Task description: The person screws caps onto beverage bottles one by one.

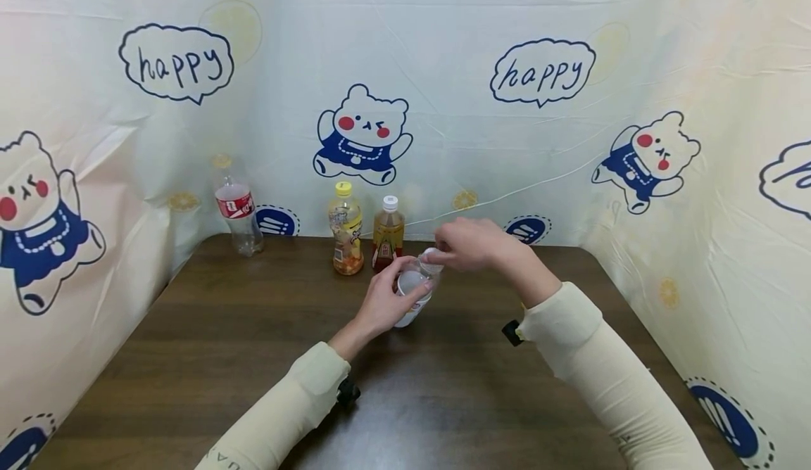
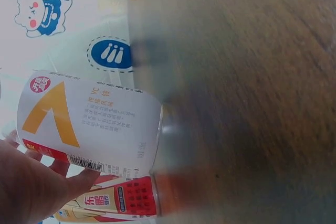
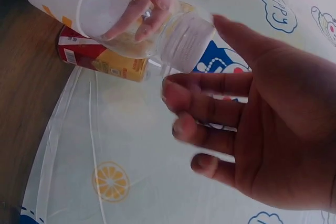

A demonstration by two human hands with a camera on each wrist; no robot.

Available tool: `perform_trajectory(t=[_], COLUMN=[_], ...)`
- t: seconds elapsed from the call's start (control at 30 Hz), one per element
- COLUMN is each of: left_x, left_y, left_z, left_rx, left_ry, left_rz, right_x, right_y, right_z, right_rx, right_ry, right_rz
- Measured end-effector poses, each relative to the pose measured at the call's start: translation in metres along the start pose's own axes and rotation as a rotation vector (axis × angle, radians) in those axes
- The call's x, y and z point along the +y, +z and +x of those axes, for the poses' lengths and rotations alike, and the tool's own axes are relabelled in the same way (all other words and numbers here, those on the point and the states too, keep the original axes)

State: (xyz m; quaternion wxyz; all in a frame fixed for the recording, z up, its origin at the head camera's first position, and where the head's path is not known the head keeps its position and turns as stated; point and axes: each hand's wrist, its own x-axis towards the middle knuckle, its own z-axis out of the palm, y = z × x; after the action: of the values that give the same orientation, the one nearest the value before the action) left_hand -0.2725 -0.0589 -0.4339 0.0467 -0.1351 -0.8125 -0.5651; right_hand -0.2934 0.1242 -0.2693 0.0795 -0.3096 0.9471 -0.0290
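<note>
A clear bottle with a white label (image 1: 410, 309) is tilted above the table, its neck pointing up and right. My left hand (image 1: 389, 297) grips it around the upper body. In the left wrist view the label (image 2: 100, 124) shows an orange mark and a red band. My right hand (image 1: 472, 245) is at the white cap (image 3: 188, 43), thumb and index finger on opposite sides of it. The other fingers of the right hand (image 3: 262, 114) are bent and hold nothing. The cap sits on the bottle's neck.
Behind the bottle stand an amber drink bottle with a white cap (image 1: 388, 234) and a yellow-capped bottle (image 1: 346, 234). A clear bottle with a red label (image 1: 237, 206) stands at the table's back left. A patterned sheet (image 1: 443, 104) hangs around the wooden table (image 1: 241, 343).
</note>
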Motion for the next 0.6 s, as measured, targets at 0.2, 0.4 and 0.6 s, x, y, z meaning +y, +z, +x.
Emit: perform_trajectory(t=[0.2,0.4,0.6], left_x=[-0.0001,0.0005,0.0], left_y=[-0.0001,-0.002,-0.0017], left_z=[0.0002,0.0002,0.0005], left_rx=[0.006,0.002,0.002], left_ry=[-0.002,-0.017,-0.025], left_rz=[0.0,-0.004,0.004], right_x=[0.0021,0.0056,0.0068], right_y=[-0.0012,-0.0062,-0.0022], right_z=[-0.002,-0.0061,-0.0035], right_rx=[0.038,0.022,-0.033], right_ry=[0.054,-0.024,-0.138], right_rz=[-0.037,0.013,0.084])
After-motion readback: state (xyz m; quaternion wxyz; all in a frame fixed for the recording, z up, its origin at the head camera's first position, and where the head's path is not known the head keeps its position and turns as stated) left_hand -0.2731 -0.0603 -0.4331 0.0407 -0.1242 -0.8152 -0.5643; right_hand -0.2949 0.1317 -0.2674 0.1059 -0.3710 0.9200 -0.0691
